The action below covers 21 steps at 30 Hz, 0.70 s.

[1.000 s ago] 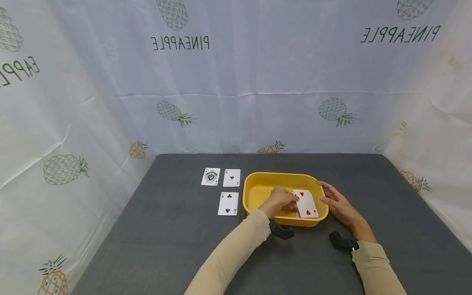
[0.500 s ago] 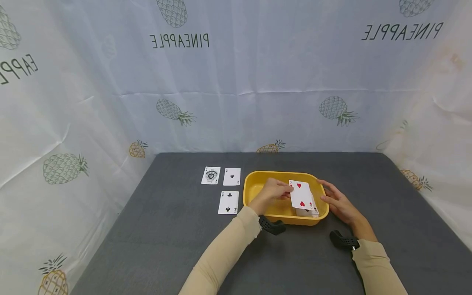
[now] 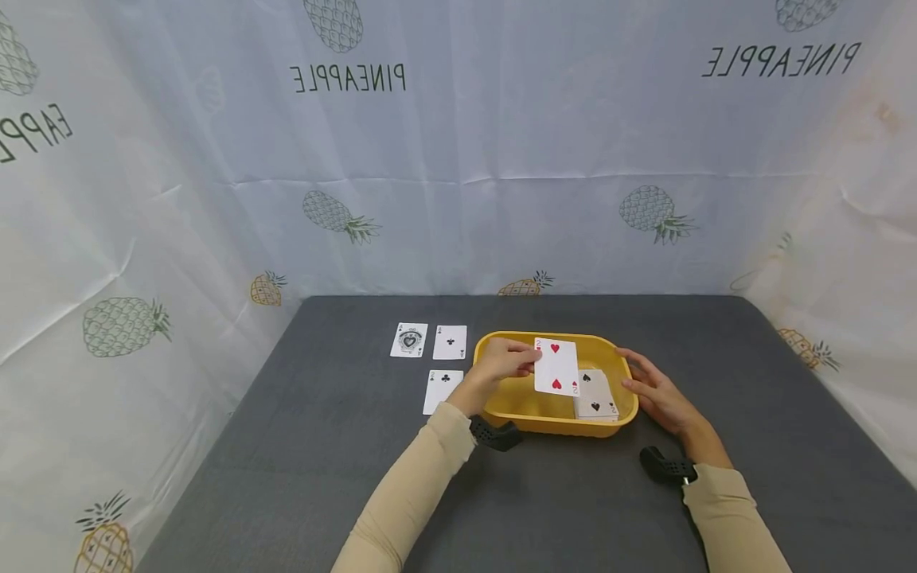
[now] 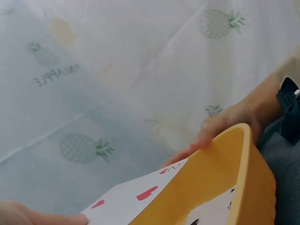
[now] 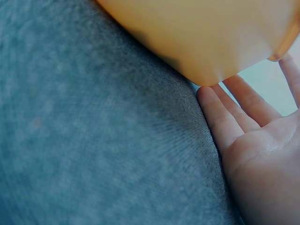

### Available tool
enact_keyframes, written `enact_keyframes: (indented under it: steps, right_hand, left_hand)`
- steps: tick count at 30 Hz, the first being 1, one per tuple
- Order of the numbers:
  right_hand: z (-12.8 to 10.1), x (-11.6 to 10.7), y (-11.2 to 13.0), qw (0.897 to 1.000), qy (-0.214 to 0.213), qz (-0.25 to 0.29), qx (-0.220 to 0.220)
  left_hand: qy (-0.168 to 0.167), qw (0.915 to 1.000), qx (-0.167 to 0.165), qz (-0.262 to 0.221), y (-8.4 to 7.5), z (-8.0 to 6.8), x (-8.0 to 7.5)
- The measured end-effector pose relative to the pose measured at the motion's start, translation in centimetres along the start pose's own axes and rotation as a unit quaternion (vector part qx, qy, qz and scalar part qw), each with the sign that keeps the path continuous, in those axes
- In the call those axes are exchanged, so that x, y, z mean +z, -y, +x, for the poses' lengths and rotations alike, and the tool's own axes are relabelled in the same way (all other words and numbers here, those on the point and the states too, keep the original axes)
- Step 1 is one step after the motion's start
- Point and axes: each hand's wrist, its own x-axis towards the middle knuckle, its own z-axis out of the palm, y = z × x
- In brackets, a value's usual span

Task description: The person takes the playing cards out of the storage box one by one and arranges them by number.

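Observation:
My left hand (image 3: 505, 362) pinches a two of hearts playing card (image 3: 556, 367) by its left edge, above the yellow tray (image 3: 544, 425). In the left wrist view the two of hearts (image 4: 136, 197) tilts over the tray's inside, with the left fingertips at its corner. A stack of cards (image 3: 595, 394) lies in the tray's right part, a two of spades on top. My right hand (image 3: 662, 402) rests against the tray's right end. In the right wrist view the right hand (image 5: 262, 136) has nearly straight fingers touching the tray's outer wall (image 5: 211, 42).
Left of the tray, an ace of spades (image 3: 409, 340) and an ace of clubs (image 3: 450, 342) lie side by side on the dark grey table (image 3: 322, 446). Below the ace of clubs lies a two of clubs (image 3: 440, 388), partly hidden by the left arm. A pineapple-print curtain (image 3: 458, 239) stands behind.
My left hand has lifted the two of hearts off the stack and moved it left, uncovering the two of spades. The right hand has stayed at the tray's end.

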Motion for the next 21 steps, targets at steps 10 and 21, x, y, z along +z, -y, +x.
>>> enact_keyframes:
  steps: [10,21]
  right_hand:
    - [-0.1,0.0,-0.1,1.0,0.003,0.002,-0.003]
    - [-0.1,0.4,0.2,1.0,0.005,0.008,-0.005]
  left_hand:
    - [-0.026,0.9994,0.021,0.008,1.0,-1.1,-4.5]
    - [-0.075,0.9964,0.035,0.02,2.1,-2.3,-8.9]
